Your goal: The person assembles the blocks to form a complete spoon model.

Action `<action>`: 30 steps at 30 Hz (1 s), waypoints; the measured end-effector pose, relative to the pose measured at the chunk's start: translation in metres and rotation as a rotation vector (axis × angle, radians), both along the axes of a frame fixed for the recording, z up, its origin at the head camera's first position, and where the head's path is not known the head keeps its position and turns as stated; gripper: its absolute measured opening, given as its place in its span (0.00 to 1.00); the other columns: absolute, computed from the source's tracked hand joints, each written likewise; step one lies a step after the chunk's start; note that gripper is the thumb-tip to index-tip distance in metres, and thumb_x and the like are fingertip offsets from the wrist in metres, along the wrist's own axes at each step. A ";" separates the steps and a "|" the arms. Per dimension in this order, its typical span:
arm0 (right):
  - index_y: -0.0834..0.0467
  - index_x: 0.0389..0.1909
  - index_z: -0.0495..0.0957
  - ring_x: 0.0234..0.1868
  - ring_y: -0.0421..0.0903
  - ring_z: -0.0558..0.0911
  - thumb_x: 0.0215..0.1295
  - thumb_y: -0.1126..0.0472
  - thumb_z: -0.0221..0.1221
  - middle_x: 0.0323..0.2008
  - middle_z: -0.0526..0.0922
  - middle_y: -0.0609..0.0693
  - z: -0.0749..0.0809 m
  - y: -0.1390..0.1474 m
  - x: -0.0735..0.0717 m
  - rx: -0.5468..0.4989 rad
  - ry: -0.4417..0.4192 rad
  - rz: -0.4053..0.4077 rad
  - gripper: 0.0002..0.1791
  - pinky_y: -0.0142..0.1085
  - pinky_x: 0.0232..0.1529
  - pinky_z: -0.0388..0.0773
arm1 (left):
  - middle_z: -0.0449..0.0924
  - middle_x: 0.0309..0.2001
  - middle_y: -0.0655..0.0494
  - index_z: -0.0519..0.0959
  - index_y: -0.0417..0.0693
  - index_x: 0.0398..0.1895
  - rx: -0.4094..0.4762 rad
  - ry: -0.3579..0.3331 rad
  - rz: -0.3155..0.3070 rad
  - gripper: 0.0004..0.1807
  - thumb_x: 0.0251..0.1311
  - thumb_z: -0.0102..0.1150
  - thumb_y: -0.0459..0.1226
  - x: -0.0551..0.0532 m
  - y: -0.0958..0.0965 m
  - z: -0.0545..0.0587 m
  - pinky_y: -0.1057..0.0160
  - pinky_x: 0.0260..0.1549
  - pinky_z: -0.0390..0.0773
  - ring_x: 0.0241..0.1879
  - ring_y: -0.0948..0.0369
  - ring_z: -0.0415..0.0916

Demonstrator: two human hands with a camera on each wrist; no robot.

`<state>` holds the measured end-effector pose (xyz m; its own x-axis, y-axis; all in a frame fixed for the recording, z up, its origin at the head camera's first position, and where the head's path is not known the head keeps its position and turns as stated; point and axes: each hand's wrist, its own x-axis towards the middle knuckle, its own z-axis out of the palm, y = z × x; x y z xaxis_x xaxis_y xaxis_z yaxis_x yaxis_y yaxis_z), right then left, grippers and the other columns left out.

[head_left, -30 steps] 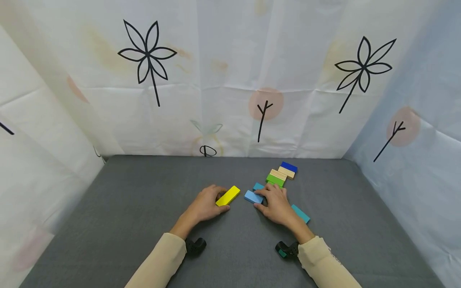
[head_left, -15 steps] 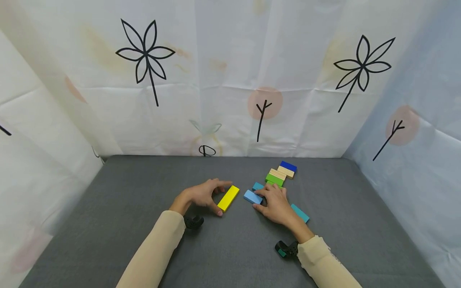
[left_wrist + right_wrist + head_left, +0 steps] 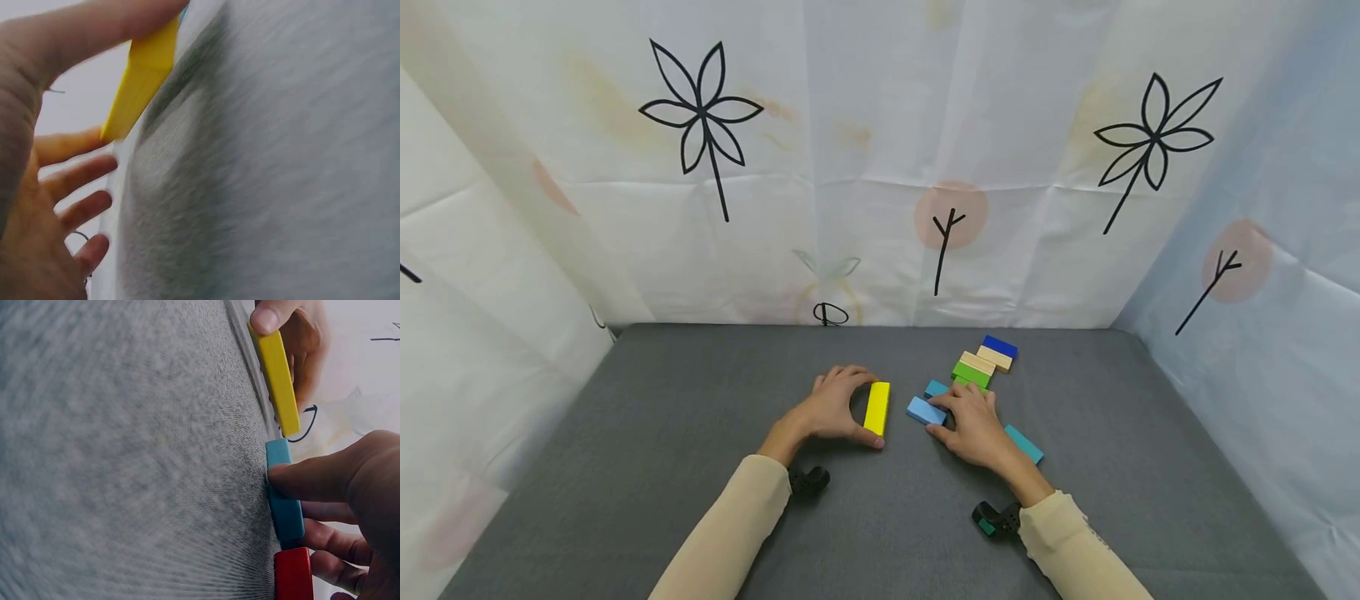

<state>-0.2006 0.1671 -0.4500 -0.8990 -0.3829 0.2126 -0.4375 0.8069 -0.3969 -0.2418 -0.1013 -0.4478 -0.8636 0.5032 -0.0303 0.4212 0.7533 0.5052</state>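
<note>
My left hand [image 3: 831,408] holds a yellow wooden block [image 3: 877,408] end to end, thumb at the near end and index finger at the far one. In the left wrist view its other fingers are spread apart behind the yellow block [image 3: 134,87]. To the right, my right hand [image 3: 977,425] pinches a light blue block [image 3: 925,410] lying on the grey table, its thumb [image 3: 284,481] pressed on the near long side. A gap separates the yellow and light blue blocks in the head view. A red block [image 3: 294,575] sits beside the right fingers, hidden from the head camera.
Behind the right hand, another blue block [image 3: 936,388], a green block [image 3: 972,375], plain wooden blocks [image 3: 977,363] and a dark blue block [image 3: 1001,346] form a stepped line. A turquoise block [image 3: 1025,443] lies by the right wrist. Patterned white cloth [image 3: 880,250] walls the grey table [image 3: 700,400].
The left hand has loosened and taken the yellow block afresh by its ends. From a diagonal, the block has turned to point nearly straight away from me. The right hand has stayed put.
</note>
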 end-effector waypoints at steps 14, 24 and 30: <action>0.58 0.54 0.85 0.44 0.51 0.72 0.60 0.57 0.73 0.45 0.80 0.53 0.003 -0.001 0.003 0.013 -0.002 0.012 0.21 0.49 0.42 0.57 | 0.68 0.69 0.46 0.70 0.49 0.72 -0.031 0.061 0.137 0.55 0.40 0.78 0.64 0.023 0.012 -0.003 0.39 0.64 0.59 0.70 0.46 0.62; 0.58 0.54 0.85 0.45 0.52 0.73 0.60 0.59 0.73 0.44 0.80 0.53 0.003 0.000 0.003 -0.002 0.015 0.014 0.20 0.49 0.42 0.55 | 0.67 0.71 0.46 0.69 0.50 0.73 -0.029 0.049 0.147 0.56 0.41 0.77 0.65 0.027 0.015 -0.005 0.39 0.66 0.57 0.71 0.46 0.62; 0.59 0.53 0.85 0.46 0.53 0.75 0.61 0.62 0.72 0.44 0.80 0.53 0.008 0.000 -0.004 -0.084 0.008 0.012 0.19 0.49 0.42 0.55 | 0.66 0.72 0.45 0.68 0.51 0.75 0.039 0.059 0.119 0.51 0.50 0.72 0.64 0.028 0.008 -0.008 0.37 0.67 0.55 0.72 0.46 0.61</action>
